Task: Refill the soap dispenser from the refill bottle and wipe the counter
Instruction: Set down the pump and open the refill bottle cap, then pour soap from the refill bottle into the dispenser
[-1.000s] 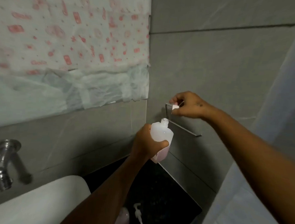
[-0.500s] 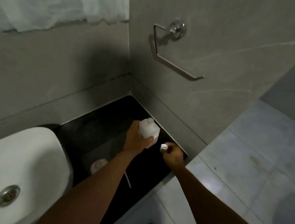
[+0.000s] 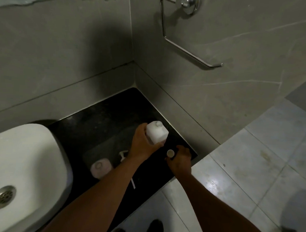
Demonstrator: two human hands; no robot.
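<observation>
The bottle [image 3: 157, 135] is seen as translucent white, its cap [image 3: 170, 153] white too. The dispenser [image 3: 101, 167] is shown pale pink, with a white pump [image 3: 124, 154] beside it. The counter [image 3: 106, 127] is black and finely speckled. The basin [image 3: 24, 162] is white, its drain [image 3: 3, 196] silver. The walls [image 3: 63, 55] are tiled grey, the floor [image 3: 251, 164] in pale grey squares. The holder [image 3: 186, 47] is chrome.

Two grey tiled walls [image 3: 64, 50] meet in a corner above a black speckled surface [image 3: 113, 117], dimly lit and shadowed near the corner. A chrome towel ring [image 3: 187, 45] hangs on the right wall, and a white basin [image 3: 24, 154] with a metal drain [image 3: 3, 196] sits at left. Pale glossy floor tiles [image 3: 251, 172] lie at right.
</observation>
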